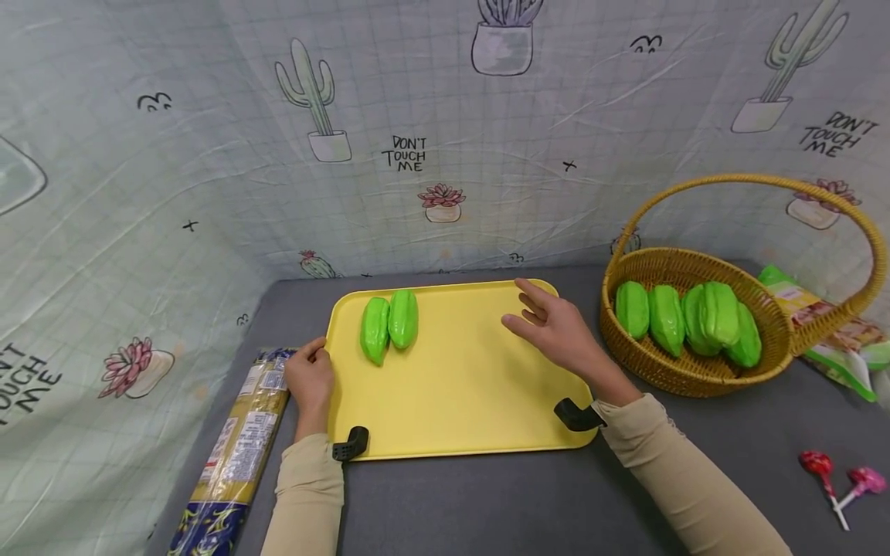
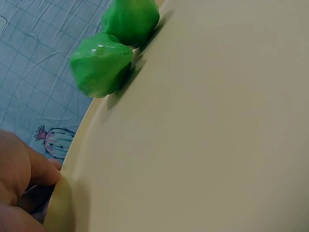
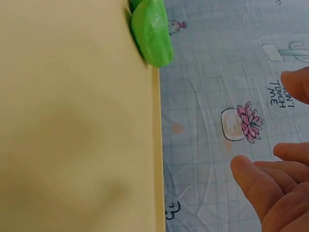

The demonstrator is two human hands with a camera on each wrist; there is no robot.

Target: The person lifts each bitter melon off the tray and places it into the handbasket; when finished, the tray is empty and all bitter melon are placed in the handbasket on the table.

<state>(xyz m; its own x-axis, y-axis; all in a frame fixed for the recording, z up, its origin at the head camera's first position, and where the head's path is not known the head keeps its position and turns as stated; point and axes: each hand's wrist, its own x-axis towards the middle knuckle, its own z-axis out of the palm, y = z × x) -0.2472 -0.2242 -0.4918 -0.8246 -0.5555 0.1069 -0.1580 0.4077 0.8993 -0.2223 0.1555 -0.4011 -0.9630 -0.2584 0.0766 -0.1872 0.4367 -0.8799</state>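
Two glossy green ridged star fruits (image 1: 375, 330) lie side by side near the back left corner of a yellow tray (image 1: 452, 386). At the tray's left side, my left hand (image 1: 310, 380) grips the rim with bent fingers; in the left wrist view its fingertips (image 2: 52, 175) are right at the edge. My right hand (image 1: 552, 328) is over the tray's right part, thumb and fingers spread, holding nothing. To its right stands a wicker basket (image 1: 667, 378) with a tall handle, holding several more green star fruits (image 1: 666, 320).
A long clear-wrapped package (image 1: 243, 440) with a blue end lies left of the tray. Behind the basket is a green and white snack bag (image 1: 827, 324). Two lollipops (image 1: 816, 463) lie at the front right. A cactus-print cloth (image 1: 445, 116) hangs behind the grey table (image 1: 473, 510).
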